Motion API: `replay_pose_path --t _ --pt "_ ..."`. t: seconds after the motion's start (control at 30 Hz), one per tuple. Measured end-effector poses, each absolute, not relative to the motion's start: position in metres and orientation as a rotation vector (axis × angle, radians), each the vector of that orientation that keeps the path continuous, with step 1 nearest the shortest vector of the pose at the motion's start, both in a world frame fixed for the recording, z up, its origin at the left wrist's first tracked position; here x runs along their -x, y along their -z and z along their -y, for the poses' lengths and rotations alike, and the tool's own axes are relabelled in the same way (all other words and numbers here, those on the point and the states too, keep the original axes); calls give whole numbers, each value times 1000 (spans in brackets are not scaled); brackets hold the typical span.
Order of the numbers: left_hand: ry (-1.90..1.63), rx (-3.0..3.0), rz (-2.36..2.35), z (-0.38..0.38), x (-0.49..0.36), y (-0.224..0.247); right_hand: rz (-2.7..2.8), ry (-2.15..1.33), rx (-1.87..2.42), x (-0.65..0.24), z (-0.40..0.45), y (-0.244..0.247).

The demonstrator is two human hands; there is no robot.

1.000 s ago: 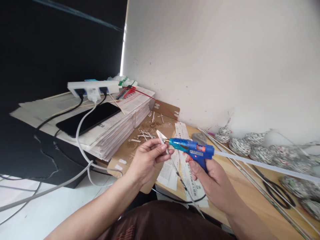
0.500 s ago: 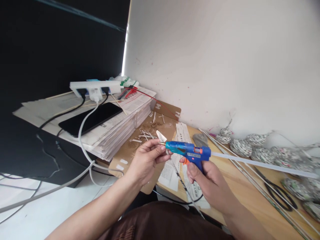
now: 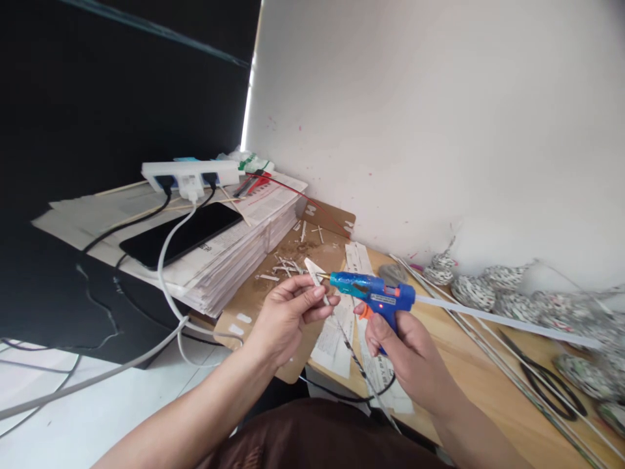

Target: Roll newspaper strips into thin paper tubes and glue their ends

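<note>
Through the head view I see the left hand [image 3: 286,319] pinching a slim paper roll [image 3: 361,370] between thumb and fingers, over the near edge of the cardboard [image 3: 297,369]. The roll is white with dark print, its far end flat and pointed. The right hand [image 3: 415,358] is wrapped around a glue gun [image 3: 398,298], glossy blue with a teal front, orange trigger [image 3: 365,312] and lit red light. Its nozzle [image 3: 323,277] sits at the roll's flat end; I can't tell whether they touch.
</note>
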State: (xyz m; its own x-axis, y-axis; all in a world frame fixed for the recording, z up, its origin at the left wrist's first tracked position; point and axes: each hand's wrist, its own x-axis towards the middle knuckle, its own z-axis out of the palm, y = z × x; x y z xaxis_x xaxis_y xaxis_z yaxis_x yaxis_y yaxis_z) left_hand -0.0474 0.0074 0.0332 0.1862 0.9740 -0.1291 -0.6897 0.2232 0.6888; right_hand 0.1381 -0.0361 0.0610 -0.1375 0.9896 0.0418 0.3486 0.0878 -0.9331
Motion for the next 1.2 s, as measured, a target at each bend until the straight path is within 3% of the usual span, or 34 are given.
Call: replay_pose_path --t 0.33,0.43,0.67,0.9,1.2 --pt "-1272 -534 -625 -5 53 -32 1718 -763 1418 -133 36 -55" --pt "-1276 -512 -638 -4 56 -33 1579 -878 1371 -132 29 -50" --pt "-1299 -504 -667 1 67 -36 994 -1497 1112 -115 2 -45" --pt "-1344 -507 -717 11 85 -37 1060 -1249 1549 -98 -62 -19" --pt "-1376 -511 -787 18 101 -28 1112 -1331 1594 -86 -105 5"
